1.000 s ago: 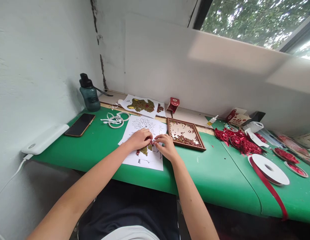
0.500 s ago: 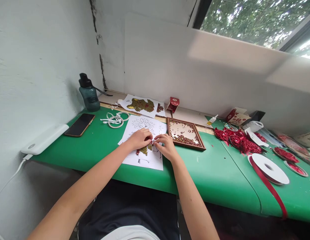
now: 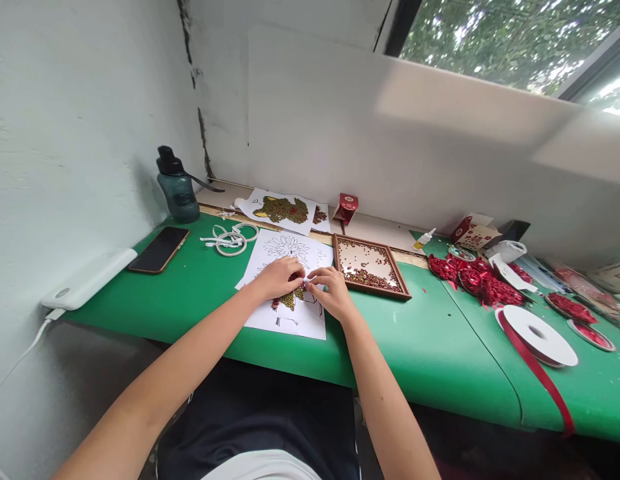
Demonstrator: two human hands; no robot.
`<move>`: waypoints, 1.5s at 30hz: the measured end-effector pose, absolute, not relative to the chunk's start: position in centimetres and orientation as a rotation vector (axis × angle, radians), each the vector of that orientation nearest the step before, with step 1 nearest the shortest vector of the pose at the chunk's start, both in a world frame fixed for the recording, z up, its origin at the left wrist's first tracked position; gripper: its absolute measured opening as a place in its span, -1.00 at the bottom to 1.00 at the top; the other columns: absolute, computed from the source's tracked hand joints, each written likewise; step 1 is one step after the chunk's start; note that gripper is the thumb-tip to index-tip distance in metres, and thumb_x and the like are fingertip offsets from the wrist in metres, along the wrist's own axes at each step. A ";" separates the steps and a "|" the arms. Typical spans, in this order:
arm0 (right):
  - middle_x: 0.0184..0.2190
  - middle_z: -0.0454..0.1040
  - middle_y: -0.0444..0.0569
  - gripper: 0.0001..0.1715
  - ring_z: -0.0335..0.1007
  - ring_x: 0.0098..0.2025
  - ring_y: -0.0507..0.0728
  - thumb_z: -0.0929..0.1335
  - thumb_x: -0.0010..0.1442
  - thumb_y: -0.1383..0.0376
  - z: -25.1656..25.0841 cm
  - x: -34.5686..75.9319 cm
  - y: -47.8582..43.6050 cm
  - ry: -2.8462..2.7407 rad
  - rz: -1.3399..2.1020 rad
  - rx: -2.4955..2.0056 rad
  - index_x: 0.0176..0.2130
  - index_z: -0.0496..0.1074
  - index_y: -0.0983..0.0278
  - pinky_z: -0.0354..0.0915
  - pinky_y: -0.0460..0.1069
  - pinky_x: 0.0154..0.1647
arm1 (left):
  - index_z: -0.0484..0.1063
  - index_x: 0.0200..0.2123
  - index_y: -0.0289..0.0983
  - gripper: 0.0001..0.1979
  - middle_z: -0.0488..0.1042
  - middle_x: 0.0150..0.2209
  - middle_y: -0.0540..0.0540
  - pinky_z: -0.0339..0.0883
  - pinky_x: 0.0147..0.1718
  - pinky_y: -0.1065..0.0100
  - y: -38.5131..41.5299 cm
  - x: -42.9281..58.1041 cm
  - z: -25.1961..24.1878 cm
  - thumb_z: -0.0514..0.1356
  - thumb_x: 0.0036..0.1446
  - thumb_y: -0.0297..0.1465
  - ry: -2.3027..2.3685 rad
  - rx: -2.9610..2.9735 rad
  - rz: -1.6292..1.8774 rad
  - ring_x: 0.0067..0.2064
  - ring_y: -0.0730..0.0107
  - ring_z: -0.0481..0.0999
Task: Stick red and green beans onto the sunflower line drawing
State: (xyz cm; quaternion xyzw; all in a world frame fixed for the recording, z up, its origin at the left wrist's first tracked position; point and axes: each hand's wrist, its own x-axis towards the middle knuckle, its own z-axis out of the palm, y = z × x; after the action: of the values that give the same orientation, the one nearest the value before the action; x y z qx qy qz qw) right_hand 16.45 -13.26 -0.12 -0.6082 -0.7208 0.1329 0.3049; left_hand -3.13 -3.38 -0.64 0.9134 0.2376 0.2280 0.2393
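Observation:
A sheet of white paper [image 3: 307, 328] printed with line drawings lies on the green table. Small green and dark red beans or beads [image 3: 289, 302] cover part of a drawing on it. Over that patch, my left hand [image 3: 280, 277] rests with its fingers bent together; whatever it pinches is hidden. My right hand [image 3: 334, 292] meets it from the other side, thumb and forefinger closed at a tiny whitish spot too small to name. The fingertips of both hands nearly touch. Just right of the paper sits a brown-framed tray [image 3: 376, 291] with loose red-brown beans or beads inside.
A phone [image 3: 159, 250], a water bottle [image 3: 177, 190] and white rings [image 3: 231, 241] are at the left. Behind the paper lies a bead-covered picture [image 3: 285, 210]. A glue bottle [image 3: 424, 239], red tinsel [image 3: 495, 287] and a ribbon spool [image 3: 537, 337] occupy the right.

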 end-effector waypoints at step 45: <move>0.09 0.57 0.13 -0.15 0.18 0.28 0.40 0.19 0.18 0.43 -3.4 20.3 -12.0 -1.226 -0.015 -2.037 0.42 0.20 0.14 0.04 0.39 0.28 | 0.44 0.06 -0.14 -0.59 0.43 0.19 -0.11 0.19 0.19 0.02 -3.8 -3.0 -0.6 0.29 0.27 -0.06 0.671 2.567 0.485 0.24 0.00 0.34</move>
State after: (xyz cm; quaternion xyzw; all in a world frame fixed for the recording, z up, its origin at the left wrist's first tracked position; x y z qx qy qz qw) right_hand 20.30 -12.03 -3.45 -0.7951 -0.4783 -0.0059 0.3729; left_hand -3.03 -3.85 -0.62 0.9283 0.2426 0.1756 0.2204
